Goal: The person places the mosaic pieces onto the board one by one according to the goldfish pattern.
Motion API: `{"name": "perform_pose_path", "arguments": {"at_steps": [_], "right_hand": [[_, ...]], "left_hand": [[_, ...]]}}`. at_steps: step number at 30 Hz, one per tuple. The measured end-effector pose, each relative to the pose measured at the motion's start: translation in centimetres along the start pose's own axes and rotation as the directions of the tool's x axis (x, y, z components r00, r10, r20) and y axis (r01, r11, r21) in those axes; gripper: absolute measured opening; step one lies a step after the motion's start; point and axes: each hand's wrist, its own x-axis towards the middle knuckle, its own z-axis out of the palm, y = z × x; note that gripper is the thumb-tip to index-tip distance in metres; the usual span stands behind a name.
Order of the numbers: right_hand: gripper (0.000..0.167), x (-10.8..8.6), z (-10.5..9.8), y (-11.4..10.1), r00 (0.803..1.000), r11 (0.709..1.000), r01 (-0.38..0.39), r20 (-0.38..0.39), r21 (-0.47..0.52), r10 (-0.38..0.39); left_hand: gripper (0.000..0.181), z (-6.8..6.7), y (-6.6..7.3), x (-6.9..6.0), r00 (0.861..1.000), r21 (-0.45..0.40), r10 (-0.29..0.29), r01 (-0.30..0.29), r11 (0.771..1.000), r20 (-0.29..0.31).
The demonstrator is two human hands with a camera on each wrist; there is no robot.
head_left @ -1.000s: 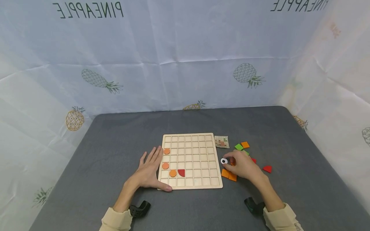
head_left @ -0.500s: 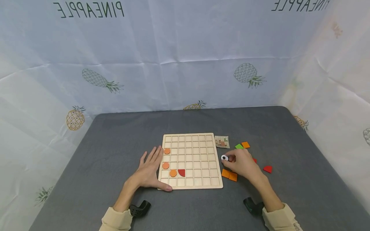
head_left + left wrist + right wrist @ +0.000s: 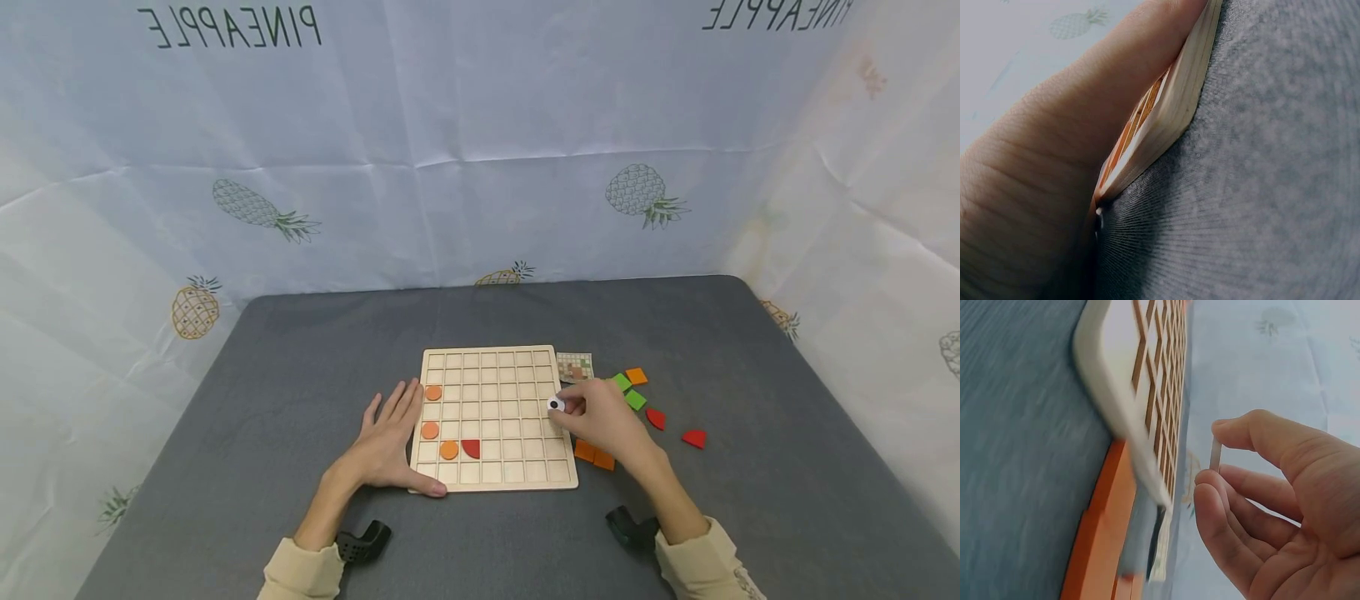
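Presently: white disc (image 3: 555,403), pinched by your right hand (image 3: 603,416) over the right side of the board (image 3: 511,409); your left hand (image 3: 390,442), outspread, resting along the board's left edge. Hazard: rim-held, the disc could slip should your pinch loosen.

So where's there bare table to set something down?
There's bare table behind the board, up to the curtain; left of the left grip; and right of all the red pieces. It's crowded just right of the board: card, green tiles, orange tiles and red pieces, with the right grip holding a white disc there.
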Motion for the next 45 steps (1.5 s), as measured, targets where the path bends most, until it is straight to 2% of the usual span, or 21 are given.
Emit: {"name": "perform_pose_path", "arguments": {"at_steps": [4,13,27,35,40,45], "right_hand": [[0.016,0.7,0.7,-1.1,0.999,0.999,0.037,-0.005,0.003,-0.037],[0.007,1.6,2.5,-3.1,0.996,0.996,0.087,0.005,0.017,-0.087],[0.011,2.6,5.7,-5.6,0.992,0.994,0.1,0.074,0.045,-0.103],[0.007,3.1,7.1,-6.3,0.987,0.995,0.058,0.148,0.076,-0.069],[0.013,3.3,7.7,-6.4,0.984,0.994,0.079,0.154,0.079,-0.09],[0.016,3.3,8.1,-6.6,0.985,0.995,0.068,0.155,0.068,-0.078]], "left_hand": [[0.152,0.0,0.0,0.0,1.0,-0.005,0.002,-0.002,1.0,-0.003],[0.153,-0.1,0.0,0.0,1.0,-0.008,-0.001,0.001,1.0,0.004],[0.151,0.0,0.1,0.0,1.0,-0.01,0.002,-0.002,1.0,-0.001],[0.151,-0.1,0.1,0.0,1.0,0.003,0.008,-0.008,1.0,-0.004],[0.151,0.0,0.1,0.0,1.0,0.011,0.008,-0.008,1.0,-0.004],[0.151,0.0,0.1,0.0,1.0,0.012,0.007,-0.007,1.0,-0.004]]}}
